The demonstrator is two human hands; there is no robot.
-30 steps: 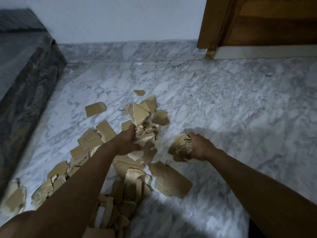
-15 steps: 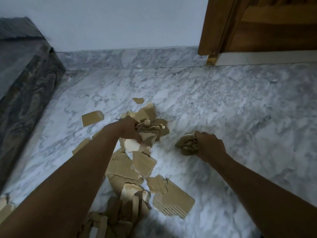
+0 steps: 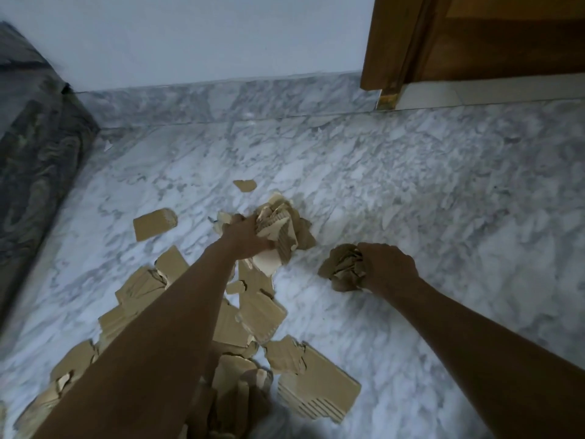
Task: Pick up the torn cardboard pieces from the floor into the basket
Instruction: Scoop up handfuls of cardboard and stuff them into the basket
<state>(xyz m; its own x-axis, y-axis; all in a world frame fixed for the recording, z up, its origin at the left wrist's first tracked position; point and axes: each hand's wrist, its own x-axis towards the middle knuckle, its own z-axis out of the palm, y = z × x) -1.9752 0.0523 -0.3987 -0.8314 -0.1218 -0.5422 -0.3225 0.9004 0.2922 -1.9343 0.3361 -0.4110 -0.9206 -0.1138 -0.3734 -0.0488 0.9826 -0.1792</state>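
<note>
Since a second ago the left hand (image 3: 245,239) has pushed a little farther out along the scatter, and the right hand (image 3: 389,267) has squeezed its wad (image 3: 343,270) tighter; in the head view, the only one, the left hand is curled round a ragged bundle (image 3: 278,226) of torn cardboard, low against the marble floor (image 3: 443,217), probably to rake in more scraps before lifting; the right hand is closed round the crumpled wad, near the bundle and low to the floor, apparently kept compact so nothing drops; many loose pieces (image 3: 259,315) lie between and under the forearms, a stray piece (image 3: 154,224) sits apart to the left, and a small scrap (image 3: 245,185) lies beyond; the basket is not in view, so the carry to it seems yet to come.
</note>
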